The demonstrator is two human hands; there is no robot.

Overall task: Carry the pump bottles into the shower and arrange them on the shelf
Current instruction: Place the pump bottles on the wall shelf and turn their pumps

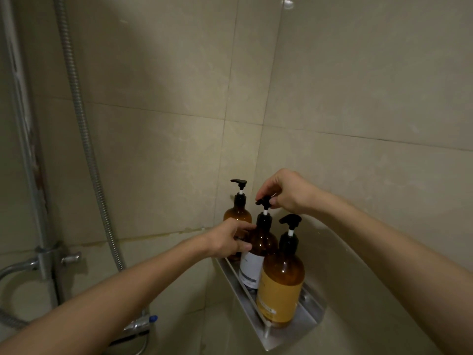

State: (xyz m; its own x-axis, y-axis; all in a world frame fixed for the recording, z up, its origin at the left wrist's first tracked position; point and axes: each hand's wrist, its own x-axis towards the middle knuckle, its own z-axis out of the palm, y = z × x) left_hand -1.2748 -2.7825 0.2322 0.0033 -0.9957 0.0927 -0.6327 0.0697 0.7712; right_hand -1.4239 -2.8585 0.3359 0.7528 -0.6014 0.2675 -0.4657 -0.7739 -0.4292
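Three amber pump bottles stand in a row on the metal corner shelf. The nearest bottle has a yellow label. The middle bottle has a white label. The far bottle stands at the back, partly hidden. My left hand grips the middle bottle's shoulder. My right hand pinches that bottle's black pump head from above.
Beige tiled walls meet in a corner behind the shelf. A shower riser pipe and a flexible metal hose run down the left wall to the mixer tap at the lower left.
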